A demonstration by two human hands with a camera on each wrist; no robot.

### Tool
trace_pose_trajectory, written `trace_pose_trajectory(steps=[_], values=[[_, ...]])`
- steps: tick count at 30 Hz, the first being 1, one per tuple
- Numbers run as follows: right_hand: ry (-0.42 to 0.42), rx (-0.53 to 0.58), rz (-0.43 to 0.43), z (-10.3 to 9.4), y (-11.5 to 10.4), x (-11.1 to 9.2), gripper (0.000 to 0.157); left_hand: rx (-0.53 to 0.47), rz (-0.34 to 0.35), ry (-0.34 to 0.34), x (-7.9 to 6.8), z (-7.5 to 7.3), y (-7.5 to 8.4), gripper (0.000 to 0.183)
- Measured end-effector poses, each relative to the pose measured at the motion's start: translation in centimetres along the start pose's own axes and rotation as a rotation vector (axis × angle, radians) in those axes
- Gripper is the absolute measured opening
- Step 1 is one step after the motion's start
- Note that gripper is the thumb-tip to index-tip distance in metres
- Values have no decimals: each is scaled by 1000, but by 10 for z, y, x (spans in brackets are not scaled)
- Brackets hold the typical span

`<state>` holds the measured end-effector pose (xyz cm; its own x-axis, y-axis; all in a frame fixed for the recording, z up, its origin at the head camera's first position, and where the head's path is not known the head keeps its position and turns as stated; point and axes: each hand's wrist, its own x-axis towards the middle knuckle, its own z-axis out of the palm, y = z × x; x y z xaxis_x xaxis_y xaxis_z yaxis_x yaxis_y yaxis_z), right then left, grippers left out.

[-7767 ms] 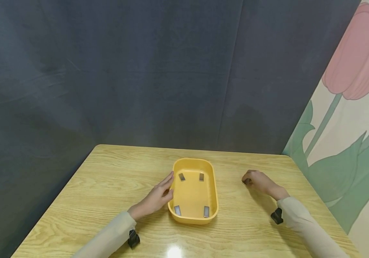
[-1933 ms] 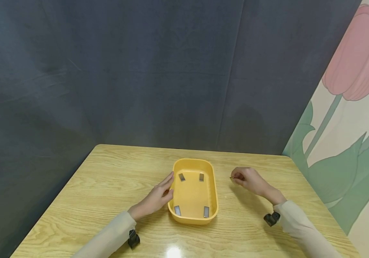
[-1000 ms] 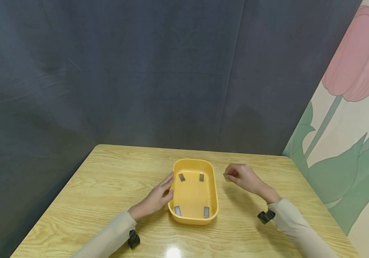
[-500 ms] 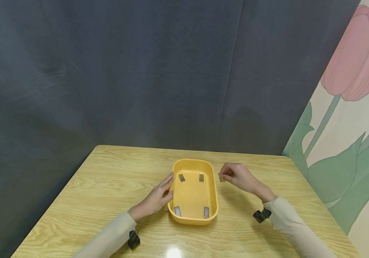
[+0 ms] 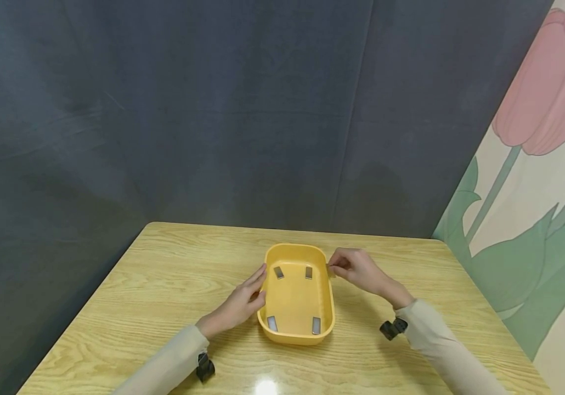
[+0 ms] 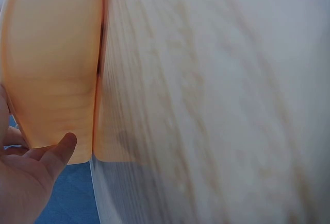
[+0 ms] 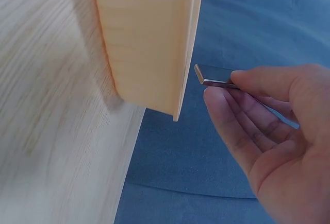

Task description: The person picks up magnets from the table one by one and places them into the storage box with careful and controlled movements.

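In the head view, a yellow rectangular tray (image 5: 294, 339) lies on the wooden table, with several small grey metal plates (image 5: 316, 325) near its inside corners. My left hand (image 5: 235, 310) rests against the tray's left side with straight fingers; a fingertip touches the outer wall in the left wrist view. My right hand (image 5: 361, 271) is at the right rim, toward the far end. Its thumb and fingers pinch a small shiny metal plate (image 7: 219, 75) with a bent end, held just outside and above the rim in the right wrist view.
The wooden table (image 5: 174, 274) extends around the tray, its far edge close to a dark blue curtain (image 5: 243, 137). A wall with a painted tulip (image 5: 539, 93) borders the right side.
My right hand has lifted the metal plate from the table on the right and carried it leftward to the tray's right rim. The left hand and the tray have stayed put.
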<state>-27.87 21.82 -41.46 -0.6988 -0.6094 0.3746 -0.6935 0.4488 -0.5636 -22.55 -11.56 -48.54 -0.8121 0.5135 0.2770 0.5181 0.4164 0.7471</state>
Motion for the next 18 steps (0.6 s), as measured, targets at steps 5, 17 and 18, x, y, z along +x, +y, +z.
trace_pose_trajectory(steps=[5,17,18], values=[[0,-3,-15,3,-3,3,8,2,-1,1,0,0,1,55],[-10,17,-73,14,-7,10,10,-9,-6,-2,0,-1,4,56],[-14,21,-75,16,-8,10,11,-6,-4,-1,0,-1,4,55]])
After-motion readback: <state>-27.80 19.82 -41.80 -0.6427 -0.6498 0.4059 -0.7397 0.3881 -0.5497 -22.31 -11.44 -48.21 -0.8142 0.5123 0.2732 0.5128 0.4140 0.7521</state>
